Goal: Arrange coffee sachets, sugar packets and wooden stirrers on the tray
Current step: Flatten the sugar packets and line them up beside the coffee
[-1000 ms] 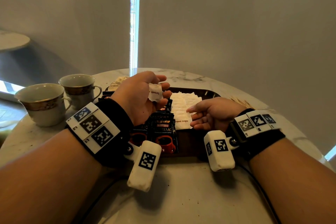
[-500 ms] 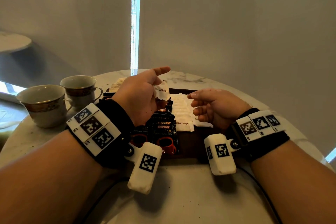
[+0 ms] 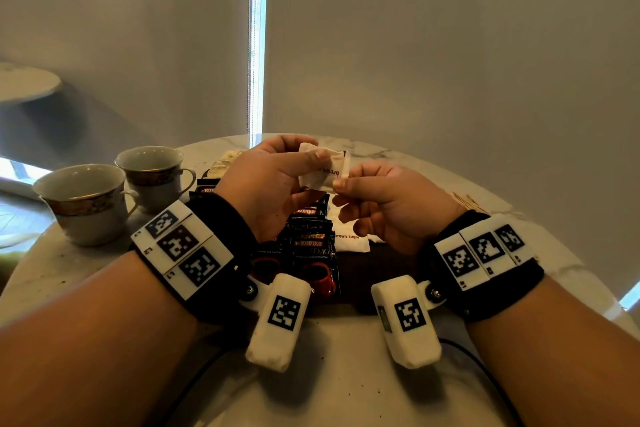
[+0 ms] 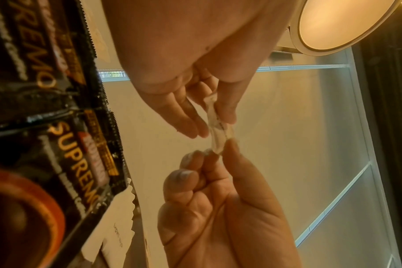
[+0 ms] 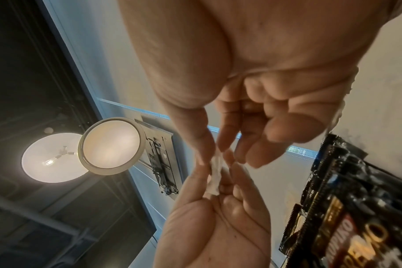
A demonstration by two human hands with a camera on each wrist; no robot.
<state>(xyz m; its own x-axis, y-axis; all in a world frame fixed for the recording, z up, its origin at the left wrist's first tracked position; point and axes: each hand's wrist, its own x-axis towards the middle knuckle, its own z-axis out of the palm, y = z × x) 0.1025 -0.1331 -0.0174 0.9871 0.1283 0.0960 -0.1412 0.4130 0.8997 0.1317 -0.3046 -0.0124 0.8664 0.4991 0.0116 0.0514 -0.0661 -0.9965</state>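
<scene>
A: Sugar packet — where is it?

B: Held up between both hands, above the tray. The left hand pinches its left end, the right hand pinches the right end with thumb and forefinger. Its long axis runs side to side; neither hand is nearer.

A: And below?

B: Coffee sachets overlap on the tray's left part; white sugar packets lie just beside them, straight under the hands.

A: Beyond?

B: Two cups stand empty on the bench at left. Wooden stirrers lie off the tray, at right.
</scene>
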